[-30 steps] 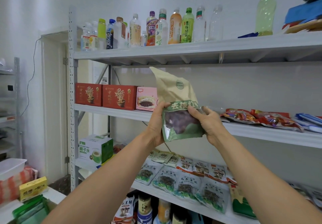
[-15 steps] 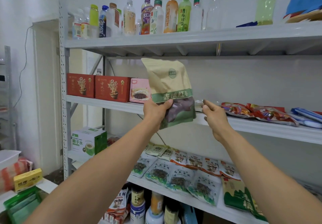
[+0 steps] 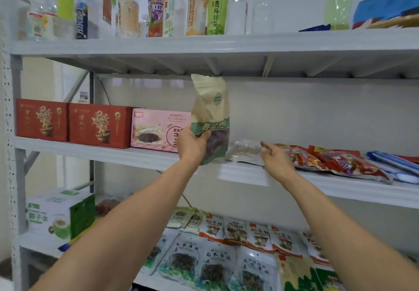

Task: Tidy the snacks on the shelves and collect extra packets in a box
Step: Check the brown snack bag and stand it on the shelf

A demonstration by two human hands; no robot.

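Snack pouch [image 3: 209,114], tan and green, is held upright just right of the pink box [image 3: 156,130], its base at the front edge of the shelf [image 3: 244,173] that carries that box. The left hand [image 3: 192,143] grips its lower part, thumb across the front. The right hand [image 3: 275,157] holds nothing, fingers loosely spread, farther right of the box. To finish well, push the pouch back until its base sits flat beside the box, steadying the top with the free hand. Two red boxes [image 3: 99,127] stand left of the pink box and red packets [image 3: 328,159] lie well right of it. A small clear packet [image 3: 244,150] between crowds the gap and may need shifting.
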